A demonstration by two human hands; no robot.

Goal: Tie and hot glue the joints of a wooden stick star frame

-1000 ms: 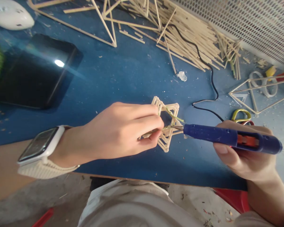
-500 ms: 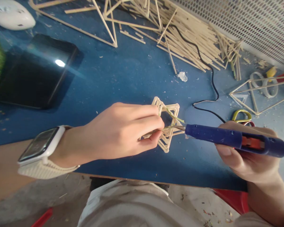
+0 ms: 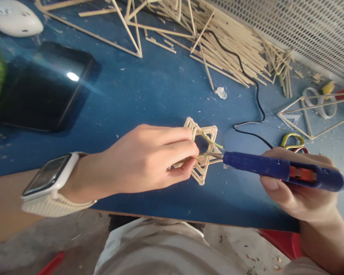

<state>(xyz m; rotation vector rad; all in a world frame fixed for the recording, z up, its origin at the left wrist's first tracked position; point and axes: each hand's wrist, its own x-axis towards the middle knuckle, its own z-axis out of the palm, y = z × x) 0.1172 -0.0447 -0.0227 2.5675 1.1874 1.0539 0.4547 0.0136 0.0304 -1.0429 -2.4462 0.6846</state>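
My left hand [image 3: 151, 158], with a watch on the wrist, is closed on a small star-shaped frame of thin wooden sticks [image 3: 207, 165]. Its fingers hide the frame's left side. A thin green strand [image 3: 216, 144] lies across the top of the frame. In my right hand [image 3: 306, 202] is a blue glue gun [image 3: 255, 164], its fingers wrapped around it from below. The gun's metal nozzle points left and sits at the frame, close to my left fingertips. Whether the tip touches the sticks I cannot tell.
Loose wooden sticks [image 3: 226, 57] are heaped at the back, beside larger stick frames [image 3: 132, 34]. A black cord [image 3: 258, 99] winds toward my right hand, near scissors [image 3: 292, 140]. A black phone-like slab [image 3: 34, 91] and a white mouse [image 3: 14, 17] lie at left.
The glue gun and my right hand have shifted slightly left, bringing the nozzle a little closer to my left fingertips. My left hand and the star frame stay put.
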